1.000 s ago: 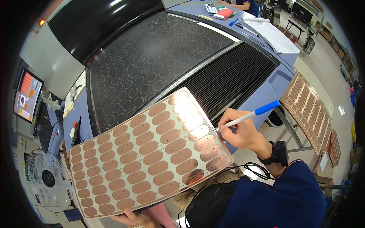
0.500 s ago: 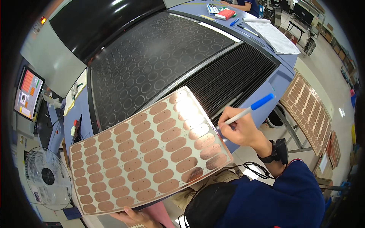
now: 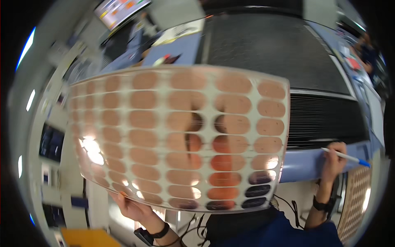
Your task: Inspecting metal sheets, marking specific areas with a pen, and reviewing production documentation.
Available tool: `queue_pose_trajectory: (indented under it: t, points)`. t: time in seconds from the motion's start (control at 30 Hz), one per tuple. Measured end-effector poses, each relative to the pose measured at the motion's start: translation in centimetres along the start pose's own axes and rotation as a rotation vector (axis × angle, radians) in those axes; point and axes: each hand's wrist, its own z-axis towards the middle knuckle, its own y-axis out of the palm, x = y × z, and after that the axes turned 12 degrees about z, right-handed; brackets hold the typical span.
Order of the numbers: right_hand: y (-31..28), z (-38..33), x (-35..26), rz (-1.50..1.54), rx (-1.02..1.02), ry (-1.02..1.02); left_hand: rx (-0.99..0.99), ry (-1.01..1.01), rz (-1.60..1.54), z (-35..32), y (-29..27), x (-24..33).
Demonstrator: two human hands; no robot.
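A large copper-coloured circuit panel (image 3: 150,99) with rows of rounded oblong pads fills the middle of the view, tilted up, its shiny surface throwing back light. Its lower left edge is pinched by my left hand (image 3: 133,210), fingers partly behind the board. Off to the right, apart from the panel, my right hand (image 3: 334,164) is closed round a white pen with a blue end (image 3: 349,157). The pen's tip points left over the blue front edge of the machine.
Behind the panel lies the machine's dark bed (image 3: 267,53), with a black slatted strip (image 3: 325,119) nearer me. Another copper panel (image 3: 354,201) leans at the lower right. A monitor (image 3: 123,11) stands at upper left, and another person (image 3: 367,53) is at far right.
The panel has been raised and tilted up toward me. My right hand has moved away from its right edge with the pen. The whole view has swung left.
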Motion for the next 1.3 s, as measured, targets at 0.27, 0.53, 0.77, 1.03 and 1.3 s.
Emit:
queue_pose_trajectory:
  t: [0.27,0.53,0.77,1.03,1.3]
  points:
    - [-3.4,1.4,2.0,-0.004,-0.038,0.094,0.702,0.035,0.466,-17.0,-18.7,8.0]
    - [-3.4,1.8,3.5,-0.006,-0.061,0.106,1.022,-0.229,0.495,-35.4,-35.4,-0.3]
    - [-3.3,1.6,2.6,-0.051,-0.023,0.111,1.225,-0.214,0.313,-35.5,-35.6,-2.7]
    - [-3.0,1.7,2.3,-0.083,-0.048,0.095,1.377,-0.259,0.365,-33.6,-33.3,-2.1]
    - [-2.5,1.1,1.7,-0.152,-0.061,0.047,1.468,-0.722,0.711,-30.6,-28.3,-3.4]
